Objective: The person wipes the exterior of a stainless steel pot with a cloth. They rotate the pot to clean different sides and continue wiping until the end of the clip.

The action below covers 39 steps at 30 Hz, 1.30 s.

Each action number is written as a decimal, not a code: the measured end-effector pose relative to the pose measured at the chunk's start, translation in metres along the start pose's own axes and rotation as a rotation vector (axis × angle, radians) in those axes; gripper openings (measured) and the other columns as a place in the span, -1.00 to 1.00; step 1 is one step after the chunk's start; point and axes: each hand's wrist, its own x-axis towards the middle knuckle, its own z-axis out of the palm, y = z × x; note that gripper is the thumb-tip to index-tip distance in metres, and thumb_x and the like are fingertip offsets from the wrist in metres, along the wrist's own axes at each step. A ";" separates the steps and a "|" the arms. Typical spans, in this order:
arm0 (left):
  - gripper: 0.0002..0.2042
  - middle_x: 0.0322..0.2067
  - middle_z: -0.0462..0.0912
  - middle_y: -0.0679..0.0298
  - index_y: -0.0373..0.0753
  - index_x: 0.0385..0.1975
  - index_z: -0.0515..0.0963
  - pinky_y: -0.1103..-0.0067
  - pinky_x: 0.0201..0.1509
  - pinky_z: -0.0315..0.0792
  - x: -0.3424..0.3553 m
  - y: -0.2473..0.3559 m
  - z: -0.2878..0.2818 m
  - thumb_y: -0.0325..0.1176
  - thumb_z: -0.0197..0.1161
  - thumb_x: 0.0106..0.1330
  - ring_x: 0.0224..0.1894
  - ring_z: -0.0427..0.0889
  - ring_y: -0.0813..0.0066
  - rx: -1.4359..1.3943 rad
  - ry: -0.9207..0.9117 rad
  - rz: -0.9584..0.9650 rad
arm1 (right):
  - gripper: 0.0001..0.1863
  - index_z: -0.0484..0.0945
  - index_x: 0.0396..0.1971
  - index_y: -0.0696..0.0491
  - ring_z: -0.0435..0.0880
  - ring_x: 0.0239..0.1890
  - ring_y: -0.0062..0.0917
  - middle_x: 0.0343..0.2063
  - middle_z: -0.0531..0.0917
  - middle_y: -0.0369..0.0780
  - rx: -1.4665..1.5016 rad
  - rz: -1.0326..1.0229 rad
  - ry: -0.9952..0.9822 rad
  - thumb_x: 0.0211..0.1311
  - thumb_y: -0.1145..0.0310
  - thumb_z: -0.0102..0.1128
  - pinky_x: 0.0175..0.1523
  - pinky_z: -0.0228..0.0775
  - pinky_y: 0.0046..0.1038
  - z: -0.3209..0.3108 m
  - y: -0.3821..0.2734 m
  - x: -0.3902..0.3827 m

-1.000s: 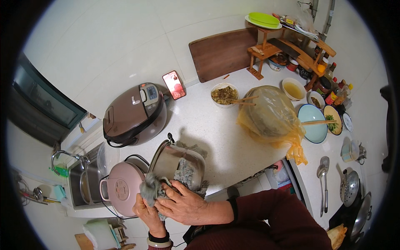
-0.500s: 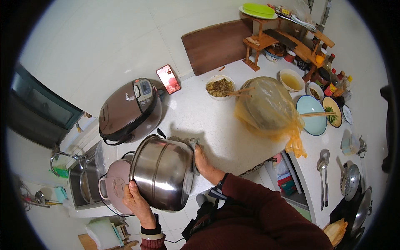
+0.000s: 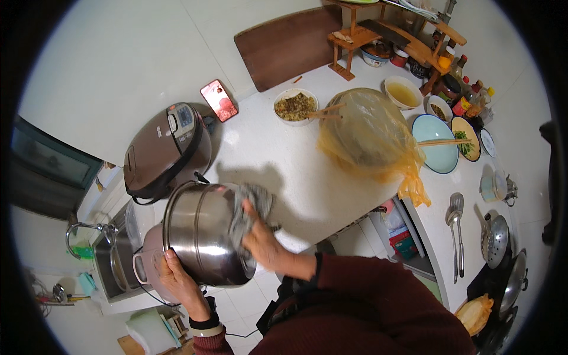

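A shiny steel pot (image 3: 200, 234) lies tilted on its side above the counter's front edge, near the sink. My left hand (image 3: 179, 276) grips its rim, thumb on the outer wall. With my right hand (image 3: 260, 236), slightly blurred, I press a grey cloth (image 3: 255, 204) against the pot near its base. Underneath and behind the pot sits a pink appliance (image 3: 152, 267) with a handle, partly hidden. Beyond the pot stands a brown rice cooker (image 3: 163, 151), its lid down.
A phone (image 3: 219, 100) leans on the wall. Across the counter are a bowl of chopped food (image 3: 296, 107) with chopsticks, a basin under a yellow plastic bag (image 3: 367, 127), and a pale blue bowl (image 3: 436, 145). At left is a sink (image 3: 121, 254); an open drawer (image 3: 408, 236) juts out at right.
My right hand and the cloth have moved from the pot's base up onto its side wall. The whole view has shifted, so the counter items sit slightly higher and further left.
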 end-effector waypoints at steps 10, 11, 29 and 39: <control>-0.55 -0.48 0.26 0.44 -0.29 -0.44 0.35 0.50 -0.33 0.12 -0.009 -0.002 0.000 -0.09 0.09 0.71 -0.38 0.16 0.59 -0.034 0.014 0.028 | 0.16 -0.21 0.63 0.17 0.00 0.62 -0.02 0.53 0.02 0.17 0.248 0.452 -0.166 0.43 -0.46 -0.09 0.66 -0.09 -0.14 0.005 0.019 -0.046; -0.54 -0.48 0.27 0.44 -0.30 -0.45 0.36 0.50 -0.33 0.13 -0.008 -0.001 0.000 -0.10 0.09 0.71 -0.38 0.17 0.58 -0.021 0.015 0.024 | 0.09 -0.25 0.63 0.18 -0.02 0.63 0.01 0.55 -0.02 0.20 0.201 0.506 -0.167 0.51 -0.34 -0.06 0.67 -0.10 -0.13 0.008 0.004 -0.047; -0.54 -0.64 0.19 0.23 -0.33 -0.50 0.32 0.40 -0.50 0.10 -0.022 0.019 0.002 -0.19 0.16 0.69 -0.54 0.10 0.43 0.015 -0.076 0.232 | -0.50 0.51 0.29 0.18 0.54 0.27 0.03 0.28 0.51 0.07 -0.614 0.002 -0.106 0.49 0.21 0.20 0.37 0.36 0.02 -0.049 -0.107 0.092; -0.55 -0.60 0.29 0.41 -0.27 -0.51 0.34 0.48 -0.47 0.14 -0.011 0.029 0.007 -0.17 0.18 0.68 -0.47 0.19 0.61 -0.097 -0.140 0.075 | -0.79 0.68 -0.15 -0.06 0.54 0.12 -0.17 0.11 0.60 -0.18 -1.166 -1.006 -0.222 0.23 0.28 0.29 0.35 0.31 0.09 0.026 -0.090 -0.034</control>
